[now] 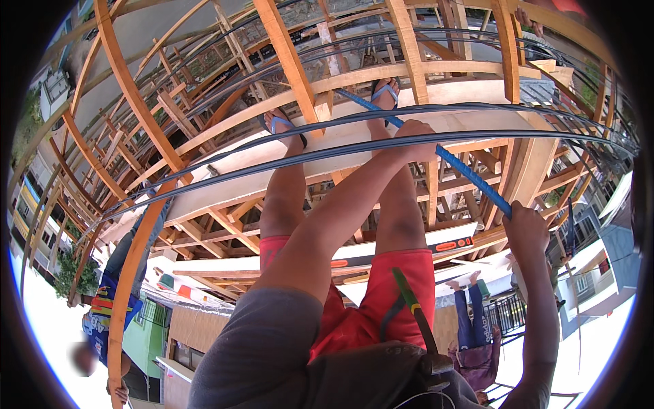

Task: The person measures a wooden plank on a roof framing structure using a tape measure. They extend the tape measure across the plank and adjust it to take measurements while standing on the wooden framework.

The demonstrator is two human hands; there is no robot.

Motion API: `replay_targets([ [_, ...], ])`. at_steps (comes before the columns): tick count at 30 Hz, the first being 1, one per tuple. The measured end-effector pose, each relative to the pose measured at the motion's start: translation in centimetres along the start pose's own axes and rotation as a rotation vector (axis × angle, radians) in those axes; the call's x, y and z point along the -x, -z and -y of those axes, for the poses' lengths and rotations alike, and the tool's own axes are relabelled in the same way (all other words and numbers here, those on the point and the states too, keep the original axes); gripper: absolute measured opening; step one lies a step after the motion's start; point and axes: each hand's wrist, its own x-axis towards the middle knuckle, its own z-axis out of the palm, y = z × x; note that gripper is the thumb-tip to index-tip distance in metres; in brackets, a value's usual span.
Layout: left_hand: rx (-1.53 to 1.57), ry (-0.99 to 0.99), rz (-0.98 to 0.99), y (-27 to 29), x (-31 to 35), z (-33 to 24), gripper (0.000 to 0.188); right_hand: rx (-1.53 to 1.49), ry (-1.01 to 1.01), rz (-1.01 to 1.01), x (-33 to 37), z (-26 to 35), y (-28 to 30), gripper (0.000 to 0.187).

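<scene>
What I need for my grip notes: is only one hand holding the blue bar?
No, the left hand and the right hand both grip the blue bar, at separate places along it.

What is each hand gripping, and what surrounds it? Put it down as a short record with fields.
left hand: closed around a long blue textured rod
right hand: closed around the same rod, to the lower right in view
worn: red cloth shorts, blue-strapped sandals
at the waist: slim green handle with a yellow band
across the view: thin black cables
around: long orange-brown wooden beams
</scene>
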Motion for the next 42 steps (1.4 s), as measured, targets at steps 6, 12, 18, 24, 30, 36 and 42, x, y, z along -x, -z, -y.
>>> replay_targets([
  [6,0.037,0.034,-0.136,-4.9,-1.0,0.4,0.016,-0.001,-0.018,-0.043,-3.0,-0.6,-5.4,0.021],
  [12,0.100,0.093,-0.160,-6.4,-3.7,-0.1,0.012,-0.034,0.090,-0.183,-8.8,-4.2,-11.5,0.021],
  [18,0.101,0.121,-0.147,-8.0,-7.1,-0.5,0.015,0.020,0.162,-0.252,-14.4,-7.7,-15.2,0.023],
  [24,0.210,0.183,-0.230,-7.8,-9.8,0.5,0.020,0.020,0.228,-0.234,-20.0,-9.9,-12.2,0.022],
  [30,0.140,0.065,0.001,-8.0,-6.5,0.2,0.015,-0.172,0.154,-0.046,-13.9,-6.8,-16.6,0.024],
  [36,0.052,0.116,-0.124,-12.4,0.4,-0.9,0.006,-0.276,-0.006,-0.039,-3.2,1.1,-23.0,0.028],
  [42,0.089,0.053,0.030,-5.2,-0.1,-2.8,0.011,-0.105,0.059,-0.020,-2.0,-3.9,-10.1,0.024],
])
